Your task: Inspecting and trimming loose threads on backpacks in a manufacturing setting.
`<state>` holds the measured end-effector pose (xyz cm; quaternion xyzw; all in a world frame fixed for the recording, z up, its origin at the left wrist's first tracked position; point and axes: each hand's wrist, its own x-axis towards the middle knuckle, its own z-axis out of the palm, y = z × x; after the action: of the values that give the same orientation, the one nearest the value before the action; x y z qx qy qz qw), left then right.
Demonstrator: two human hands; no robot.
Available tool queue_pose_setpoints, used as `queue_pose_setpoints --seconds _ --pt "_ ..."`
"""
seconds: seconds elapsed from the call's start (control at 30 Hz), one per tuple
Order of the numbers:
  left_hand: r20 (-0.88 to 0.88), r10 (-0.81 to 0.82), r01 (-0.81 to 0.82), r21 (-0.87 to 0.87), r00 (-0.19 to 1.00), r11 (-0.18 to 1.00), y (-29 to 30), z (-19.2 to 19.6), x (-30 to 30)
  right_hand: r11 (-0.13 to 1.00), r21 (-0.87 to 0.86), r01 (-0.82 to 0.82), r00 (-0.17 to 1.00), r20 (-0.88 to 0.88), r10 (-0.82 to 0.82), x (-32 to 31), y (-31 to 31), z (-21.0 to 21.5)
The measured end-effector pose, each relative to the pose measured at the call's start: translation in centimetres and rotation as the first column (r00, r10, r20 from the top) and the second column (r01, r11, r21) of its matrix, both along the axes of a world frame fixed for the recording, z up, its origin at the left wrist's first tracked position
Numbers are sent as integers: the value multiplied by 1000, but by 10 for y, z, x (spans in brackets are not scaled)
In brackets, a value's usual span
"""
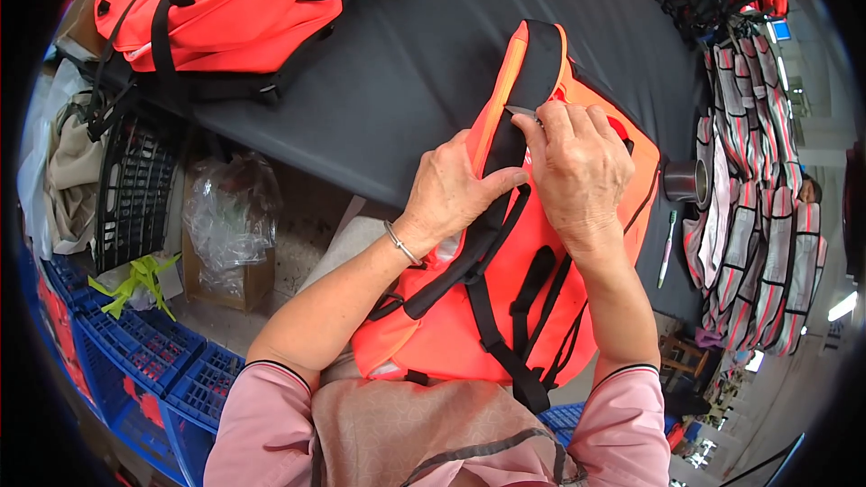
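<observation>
"Grip first?"

"Left hand (458, 185) pinches the padded shoulder strap (532, 68) of the backpack (532, 230); right hand (579, 162) closes round a small pointed metal tool (520, 111)—snips, probably."

"Working it cleanly?"

"Hold the strap taut, tip shallow—clear of the left hand."

"How's the backpack look?"

"Neon orange with black webbing (492, 335), its upper part over the black table (388, 81)."

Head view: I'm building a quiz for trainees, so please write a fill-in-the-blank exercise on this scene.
1. The pointed tool is in the ____ hand.
2. On the orange bag, the strip at the left hand is ____ between orange edges.
3. A metal bracelet circles the ____ wrist.
4. The plastic crates at lower left are ____.

Missing words: right; black; left; blue.
</observation>
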<state>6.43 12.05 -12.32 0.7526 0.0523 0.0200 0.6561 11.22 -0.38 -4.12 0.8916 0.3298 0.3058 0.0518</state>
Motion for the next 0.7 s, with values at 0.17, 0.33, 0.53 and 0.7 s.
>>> queue_pose_setpoints --seconds 0.17,0.33,0.53,0.7 --pt "31 -20 22 -70 999 997 1 3 0 975 214 57 982 -188 -16 6 -8 8" --pt "19 -16 17 -41 1000 999 1 6 -1 918 395 40 953 -292 85 7 -3 0" --pt "62 15 -13 -36 998 999 -1 1 0 944 324 59 908 -409 84 16 6 -16" --pt "-285 -163 170 -1 945 985 6 12 4 986 155 -64 946 -304 109 18 7 -19"
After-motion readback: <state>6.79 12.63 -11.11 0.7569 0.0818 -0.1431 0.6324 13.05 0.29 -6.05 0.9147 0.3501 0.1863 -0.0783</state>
